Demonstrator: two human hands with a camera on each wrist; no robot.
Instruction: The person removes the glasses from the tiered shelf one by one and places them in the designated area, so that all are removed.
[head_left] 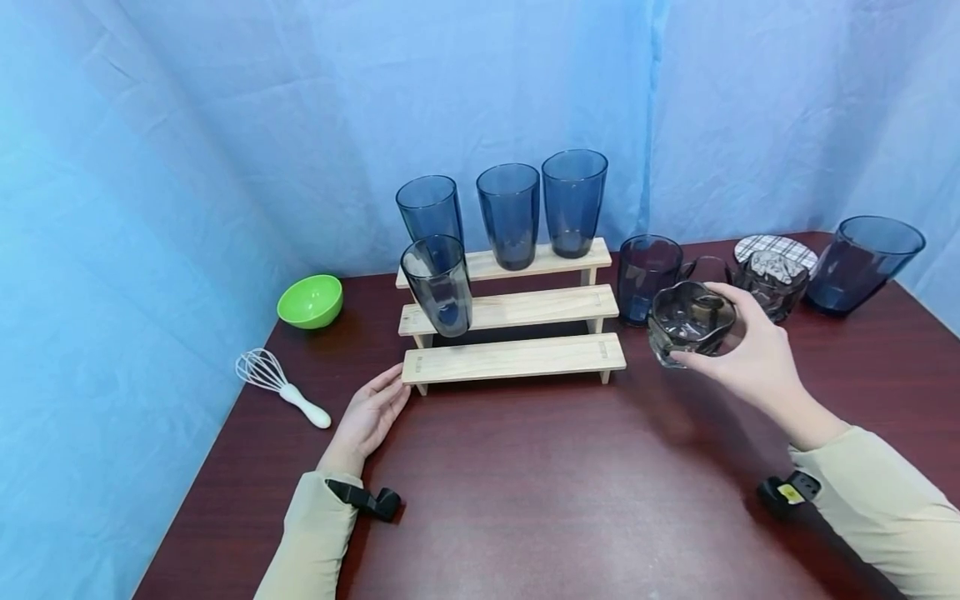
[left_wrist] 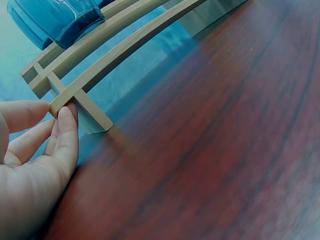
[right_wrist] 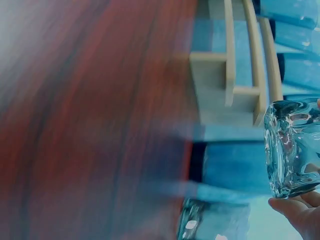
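Observation:
My right hand [head_left: 757, 362] grips a short smoky glass cup [head_left: 678, 337] with a wavy rim, thumb and fingers on opposite sides. The cup [right_wrist: 292, 150] is held up off the table in the right wrist view. My left hand [head_left: 375, 412] pinches the left end of the lowest board of a three-step wooden rack [head_left: 517, 357]. In the left wrist view the thumb and fingertips close on that board's end [left_wrist: 62, 102]. Three tall blue glasses, one of them the middle glass [head_left: 510, 221], stand on the top step. Another tall glass [head_left: 438, 287] stands on the middle step's left end.
Right of the rack stand a dark blue glass [head_left: 648, 279], a second smoky cup [head_left: 776, 292], a checked round coaster [head_left: 750, 244] and a tilted-looking blue glass [head_left: 862, 262]. A green bowl [head_left: 310, 302] and a white-handled whisk [head_left: 303, 404] lie left. Blue curtains hang behind.

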